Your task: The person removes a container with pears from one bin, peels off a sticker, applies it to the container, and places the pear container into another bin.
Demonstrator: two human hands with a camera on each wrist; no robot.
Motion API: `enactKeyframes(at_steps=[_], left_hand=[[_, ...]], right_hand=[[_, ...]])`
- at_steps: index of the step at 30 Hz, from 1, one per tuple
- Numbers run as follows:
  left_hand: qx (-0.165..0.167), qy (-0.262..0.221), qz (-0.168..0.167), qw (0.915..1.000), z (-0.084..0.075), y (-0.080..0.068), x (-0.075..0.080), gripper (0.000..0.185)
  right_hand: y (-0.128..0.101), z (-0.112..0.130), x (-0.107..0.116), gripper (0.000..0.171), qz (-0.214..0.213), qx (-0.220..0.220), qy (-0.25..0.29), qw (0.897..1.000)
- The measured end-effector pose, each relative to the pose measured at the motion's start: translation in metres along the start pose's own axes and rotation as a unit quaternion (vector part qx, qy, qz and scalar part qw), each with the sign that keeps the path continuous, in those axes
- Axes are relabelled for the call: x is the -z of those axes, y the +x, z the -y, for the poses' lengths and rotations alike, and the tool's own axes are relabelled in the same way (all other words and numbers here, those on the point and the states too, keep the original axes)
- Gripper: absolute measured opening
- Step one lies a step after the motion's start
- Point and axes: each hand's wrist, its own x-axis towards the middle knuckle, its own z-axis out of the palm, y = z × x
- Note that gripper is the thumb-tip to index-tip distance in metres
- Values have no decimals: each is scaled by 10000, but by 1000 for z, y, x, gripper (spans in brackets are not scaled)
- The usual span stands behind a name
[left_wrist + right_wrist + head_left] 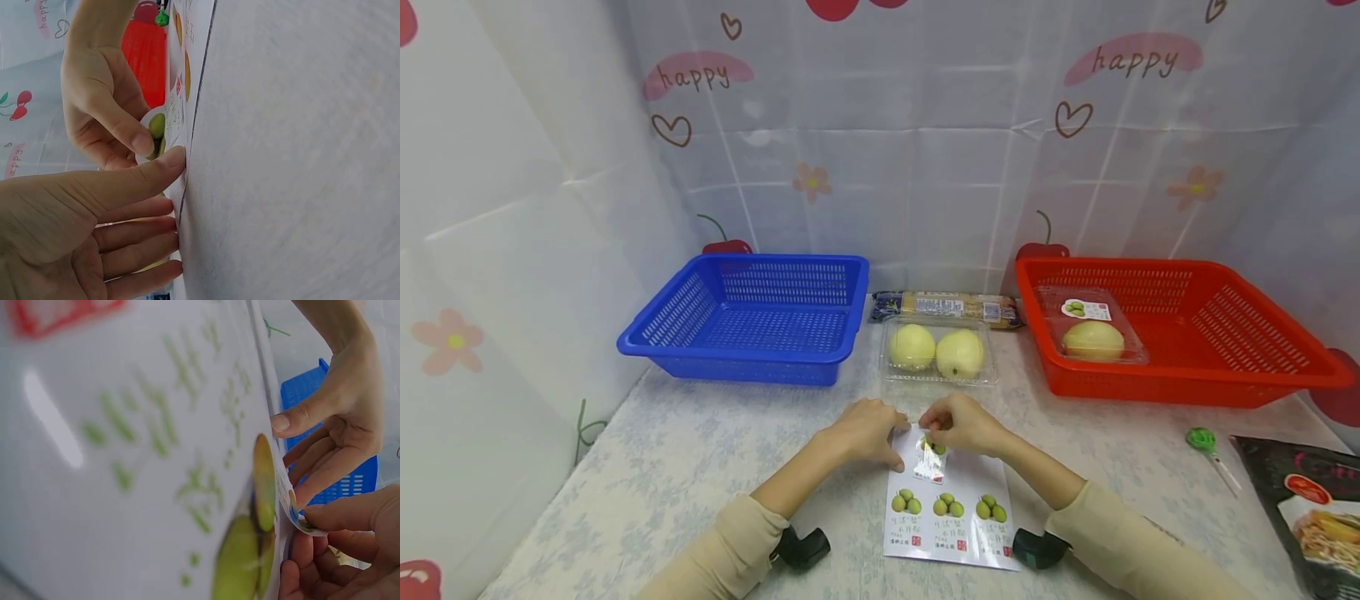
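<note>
Sticker point(931, 460) with green fruit printed on it is half lifted from the sticker sheet point(951, 517), and the right hand point(964, 425) pinches its upper edge between thumb and forefinger. In the right wrist view the curled edge of this label sits between the fingertips point(325, 515), bent away from the glossy paper, while its lower part seems to be stuck to the sheet; how much of it is free I cannot tell.

The left hand point(867, 432) lies just beside, on the left of the sticker. Its fingers are nearly straight and press flat on the top left corner of the sheet, the thumb point(165, 164) close to the peeled edge. So it holds the sheet down and grips nothing.

From the pinch, the sticker runs down toward the person, and the sheet continues the same way, its long side pointing to the body. I judge that a clean peel must go along this line, away from the pressing hand, otherwise the sheet could lift together with the label.

Beyond the sheet stands a clear box of pears point(937, 353), and behind it a long wrapped packet point(947, 307). Left of the sheet and farther back is a blue basket point(747, 362); right and farther back is a red basket point(1180, 392) with another fruit box point(1090, 336) inside.
</note>
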Motion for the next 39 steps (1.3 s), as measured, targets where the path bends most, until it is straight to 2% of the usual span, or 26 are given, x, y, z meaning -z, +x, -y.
enactKeyframes(at_steps=[13, 21, 39], left_hand=[[173, -223, 2, 9996, 0, -1, 0, 57], [167, -238, 12, 9996, 0, -1, 0, 60], [114, -180, 113, 9997, -3, -1, 1, 59]], right_hand=[[-2, 0, -2, 6, 21, 152, 118, 9998], [-4, 1, -3, 4, -46, 321, -82, 9994], [-6, -1, 0, 6, 144, 567, 106, 9982]])
